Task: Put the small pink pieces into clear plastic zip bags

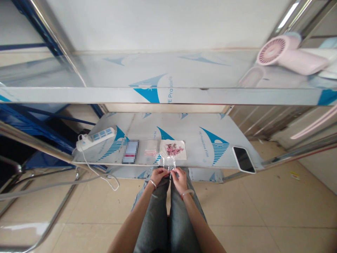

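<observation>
My left hand point(159, 175) and my right hand point(180, 179) are close together at the front edge of the metal shelf. Between their fingertips, both pinch the near end of a small clear plastic bag point(169, 162). The bag's far part reaches over the edge of a white sheet point(181, 144). A cluster of small red and pink beads point(175, 150) lies on that sheet; whether any are inside the bag I cannot tell. Left of the sheet is a clear packet with pink-and-white strips point(151, 152).
A blurred-out rectangular item point(131, 151) lies further left, near a white power strip point(98, 138) with a cable hanging down. At the right is a white-edged phone point(243, 160). An upper shelf point(110, 95) crosses in front, bearing a pink handheld fan point(292, 56).
</observation>
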### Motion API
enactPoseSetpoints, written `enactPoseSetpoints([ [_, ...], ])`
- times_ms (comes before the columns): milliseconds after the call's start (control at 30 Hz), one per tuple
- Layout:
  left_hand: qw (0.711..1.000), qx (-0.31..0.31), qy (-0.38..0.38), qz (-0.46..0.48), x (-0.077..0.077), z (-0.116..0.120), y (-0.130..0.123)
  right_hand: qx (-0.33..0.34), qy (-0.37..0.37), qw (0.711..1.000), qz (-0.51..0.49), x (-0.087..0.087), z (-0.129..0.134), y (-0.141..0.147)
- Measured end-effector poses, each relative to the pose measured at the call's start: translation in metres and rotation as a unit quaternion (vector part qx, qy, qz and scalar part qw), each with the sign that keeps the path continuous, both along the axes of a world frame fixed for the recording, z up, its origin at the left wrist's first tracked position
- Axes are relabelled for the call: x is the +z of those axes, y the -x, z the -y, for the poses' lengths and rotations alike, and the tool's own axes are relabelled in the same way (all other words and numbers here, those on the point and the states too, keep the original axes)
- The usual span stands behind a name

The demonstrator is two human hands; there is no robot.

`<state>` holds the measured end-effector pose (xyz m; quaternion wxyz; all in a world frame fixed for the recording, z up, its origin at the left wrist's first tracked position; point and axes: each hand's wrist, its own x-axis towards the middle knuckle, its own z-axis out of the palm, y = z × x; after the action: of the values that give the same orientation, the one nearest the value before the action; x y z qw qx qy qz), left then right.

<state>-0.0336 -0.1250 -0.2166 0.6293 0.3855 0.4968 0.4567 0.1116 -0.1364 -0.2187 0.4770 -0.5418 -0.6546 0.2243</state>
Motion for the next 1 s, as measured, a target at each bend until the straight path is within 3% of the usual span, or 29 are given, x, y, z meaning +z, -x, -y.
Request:
enactPoseSetpoints([
  [333,1.0,-0.01,-0.005,0.011,-0.003,0.0,0.001,0.015,0.009,1.0,0.006,0.003,0.001,-0.001],
  [633,1.0,0.001,-0.005,-0.023,0.001,-0.001,-0.002,-0.007,-0.006,0.999,0.054,-0.006,0.0,0.001],
  [1000,0.999,0.019,-0.007,-0.031,-0.002,-0.001,-0.004,-0.022,-0.011,0.997,0.075,-0.005,0.002,0.004],
])
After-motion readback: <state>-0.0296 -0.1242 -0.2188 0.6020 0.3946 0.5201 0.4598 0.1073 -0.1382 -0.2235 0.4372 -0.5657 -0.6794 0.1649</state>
